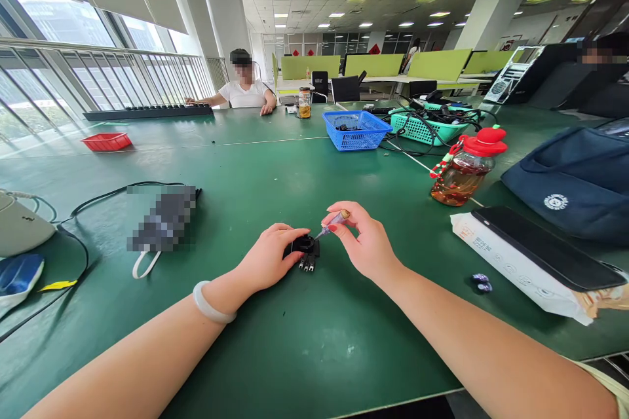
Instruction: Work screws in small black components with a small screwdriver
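Observation:
My left hand (pixel 269 256) holds a small black plug-like part (pixel 305 251) down on the green table (pixel 295 347), fingers closed on its left side. Metal prongs stick out of the part toward me. My right hand (pixel 361 242) pinches a small screwdriver (pixel 334 220) with a clear handle, and its tip touches the top of the black part. A white bangle is on my left wrist.
A red-capped bottle (pixel 464 173) of amber liquid lies at the right, beside a dark bag (pixel 574 180) and a black phone (pixel 545 245) on a white packet. Blue basket (pixel 356 129) and teal basket (pixel 425 127) stand farther back. A person (pixel 243 88) sits at the far end. Cables and a pixelated device (pixel 164 217) lie at the left.

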